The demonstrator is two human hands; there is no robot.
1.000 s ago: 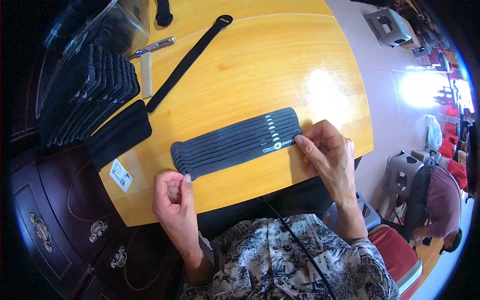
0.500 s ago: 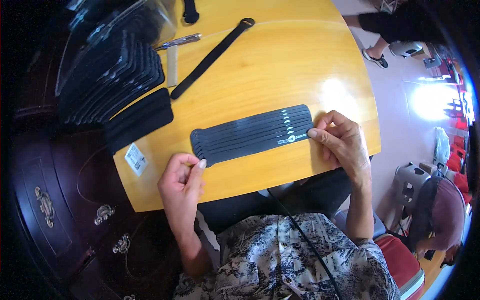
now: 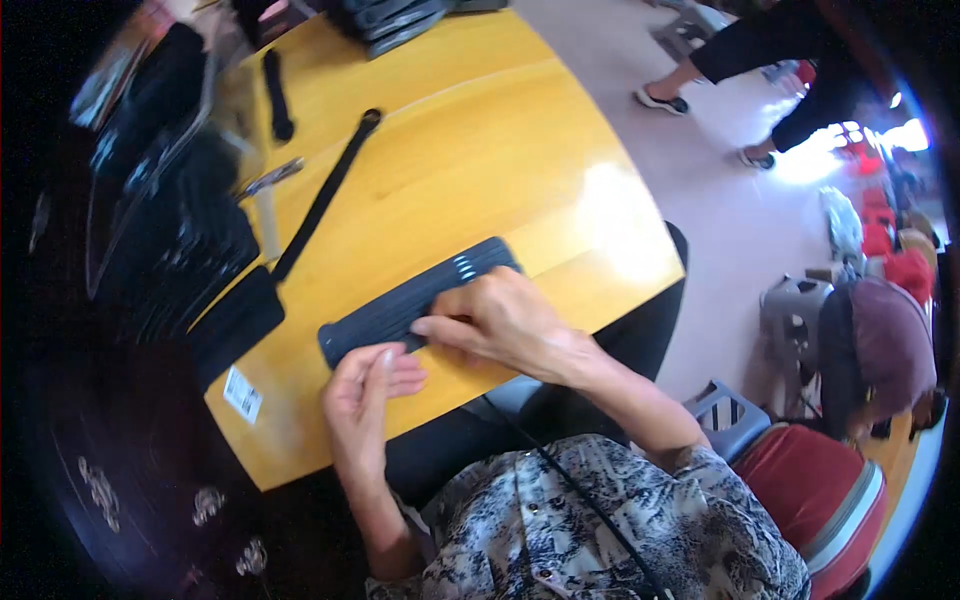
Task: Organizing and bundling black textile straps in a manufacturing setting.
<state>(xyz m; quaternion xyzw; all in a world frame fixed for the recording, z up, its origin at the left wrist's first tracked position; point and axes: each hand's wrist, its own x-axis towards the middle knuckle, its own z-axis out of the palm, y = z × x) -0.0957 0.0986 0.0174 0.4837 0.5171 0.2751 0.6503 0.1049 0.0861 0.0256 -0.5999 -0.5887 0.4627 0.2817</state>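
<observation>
A yellow wooden bench [image 3: 480, 150] is filling the middle, sunlight glaring off its right side. A pale tiled floor [image 3: 740, 230] is stretching away to the right, bright light pouring in at the far edge. A grey plastic stool [image 3: 790, 310] is standing there, a red cushioned seat [image 3: 820, 490] sitting nearer. Dark carved furniture [image 3: 100, 490] is lying in shadow at left
</observation>
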